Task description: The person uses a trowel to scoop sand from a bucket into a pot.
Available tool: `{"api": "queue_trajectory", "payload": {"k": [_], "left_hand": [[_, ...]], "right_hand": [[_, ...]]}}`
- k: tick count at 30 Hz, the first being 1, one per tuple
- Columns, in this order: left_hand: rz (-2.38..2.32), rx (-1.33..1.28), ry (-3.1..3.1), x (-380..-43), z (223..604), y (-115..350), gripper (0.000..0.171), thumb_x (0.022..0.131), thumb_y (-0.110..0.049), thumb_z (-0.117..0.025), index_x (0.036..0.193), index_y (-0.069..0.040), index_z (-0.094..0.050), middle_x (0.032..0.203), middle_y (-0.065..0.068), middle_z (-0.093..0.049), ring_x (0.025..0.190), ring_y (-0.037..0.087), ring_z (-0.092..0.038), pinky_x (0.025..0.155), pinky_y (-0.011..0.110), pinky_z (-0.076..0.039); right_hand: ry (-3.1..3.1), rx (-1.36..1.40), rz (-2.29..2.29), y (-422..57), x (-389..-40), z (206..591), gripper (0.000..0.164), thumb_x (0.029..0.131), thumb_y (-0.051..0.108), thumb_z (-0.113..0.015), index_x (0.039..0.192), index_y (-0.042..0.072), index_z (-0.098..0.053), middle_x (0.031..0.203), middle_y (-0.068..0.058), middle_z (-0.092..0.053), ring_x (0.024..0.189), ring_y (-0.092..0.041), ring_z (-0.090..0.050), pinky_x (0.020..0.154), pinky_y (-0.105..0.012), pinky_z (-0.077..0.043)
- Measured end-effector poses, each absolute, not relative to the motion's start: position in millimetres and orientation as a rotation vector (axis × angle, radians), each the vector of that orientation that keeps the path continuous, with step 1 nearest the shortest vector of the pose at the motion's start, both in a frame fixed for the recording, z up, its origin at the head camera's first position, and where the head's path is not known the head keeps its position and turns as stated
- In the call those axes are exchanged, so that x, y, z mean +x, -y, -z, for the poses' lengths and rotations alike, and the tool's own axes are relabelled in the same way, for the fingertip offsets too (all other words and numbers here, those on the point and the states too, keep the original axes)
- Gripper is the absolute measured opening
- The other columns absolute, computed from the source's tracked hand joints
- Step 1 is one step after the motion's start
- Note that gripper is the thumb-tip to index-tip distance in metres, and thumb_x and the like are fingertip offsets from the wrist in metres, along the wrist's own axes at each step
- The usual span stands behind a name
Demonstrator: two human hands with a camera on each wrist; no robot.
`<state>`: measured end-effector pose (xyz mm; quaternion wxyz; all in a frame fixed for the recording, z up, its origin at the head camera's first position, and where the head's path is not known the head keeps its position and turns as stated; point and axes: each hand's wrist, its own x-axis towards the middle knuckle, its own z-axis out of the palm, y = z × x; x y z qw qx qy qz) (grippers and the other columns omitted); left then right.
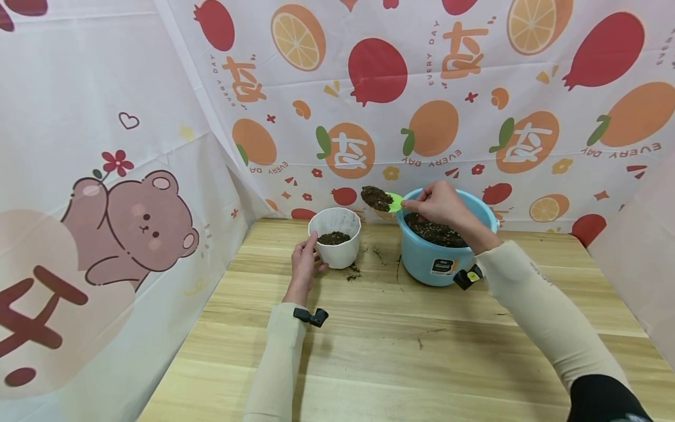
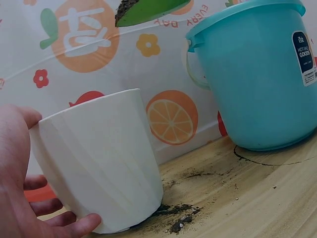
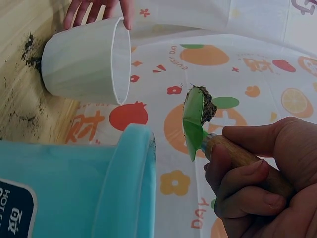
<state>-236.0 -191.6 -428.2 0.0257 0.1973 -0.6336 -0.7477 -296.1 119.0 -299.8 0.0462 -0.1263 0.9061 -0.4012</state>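
My right hand (image 1: 435, 203) grips the wooden handle (image 3: 247, 163) of a small green trowel (image 3: 194, 119). Dark soil (image 1: 376, 198) is heaped on its blade, which is raised past the left rim of a blue bucket (image 1: 429, 266) and short of the pot. More soil (image 1: 437, 231) lies inside the bucket. On the left, a white flower pot (image 2: 99, 158) stands on the table with some soil (image 1: 334, 238) at its bottom. My left hand (image 1: 304, 261) holds it from the left side, thumb at the rim and fingers round the lower wall.
Spilled soil (image 2: 181, 215) lies by the pot's base, and thin dark strands are scattered over the wooden table (image 1: 369, 351). A printed cloth (image 1: 379, 135) hangs behind the table, with more cloth at both sides. The bucket's pale handle (image 2: 193, 74) hangs along its side.
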Motion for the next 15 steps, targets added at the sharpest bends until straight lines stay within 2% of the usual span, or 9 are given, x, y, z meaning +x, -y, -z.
{"api": "queue_trajectory", "payload": {"k": [6,9,15], "left_hand": [[2.312,0.635,1.954,-237,429,194,0.062,0.104,-0.046,-0.051,0.148,-0.003,-0.039,0.146,0.019,-0.044,0.123,0.033,-0.054,0.105,0.052,-0.053],[2.316,0.638,1.951,-237,428,193,0.062,0.104,-0.046,-0.051,0.147,-0.003,-0.039,0.147,0.018,-0.044,0.124,0.032,-0.054,0.108,0.052,-0.051],[2.304,0.620,1.966,-239,430,194,0.064,0.104,-0.048,-0.050,0.148,-0.003,-0.038,0.149,0.017,-0.043,0.125,0.032,-0.053,0.109,0.053,-0.050]], "right_hand": [[-2.744,-0.376,1.232,-110,-299,301,0.037,0.093,0.041,-0.073,0.079,0.007,-0.077,0.066,-0.001,-0.071,0.061,-0.016,-0.064,0.052,-0.029,-0.043],[-2.738,-0.384,1.224,-106,-299,302,0.039,0.093,0.042,-0.072,0.082,0.004,-0.078,0.065,0.000,-0.071,0.062,-0.016,-0.063,0.054,-0.029,-0.044],[-2.738,-0.409,1.227,-96,-301,304,0.044,0.093,0.041,-0.072,0.083,-0.001,-0.078,0.058,-0.001,-0.068,0.051,-0.015,-0.055,0.049,-0.029,-0.040]]}}
